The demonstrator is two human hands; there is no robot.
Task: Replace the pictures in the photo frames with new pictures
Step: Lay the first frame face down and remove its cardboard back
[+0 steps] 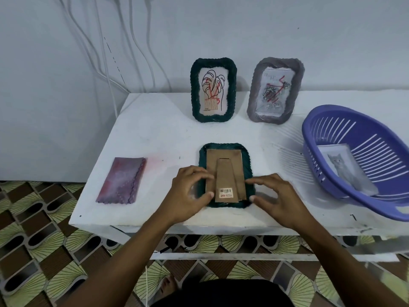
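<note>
Head view, face-down green frame (225, 149) between both hands, left hand (188, 191), right hand (276, 196), fingers curled on its edges

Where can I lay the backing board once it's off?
Bare tabletop lies between the purple cloth and the face-down frame, and between that frame and the two standing frames. The right side is crowded by the basket, holding a cat picture.

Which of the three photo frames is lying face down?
The green frame nearest the person, flat on the table with its brown cardboard back and stand up, between both hands. The other green frame and the grey frame stand upright by the wall, pictures showing.
</note>
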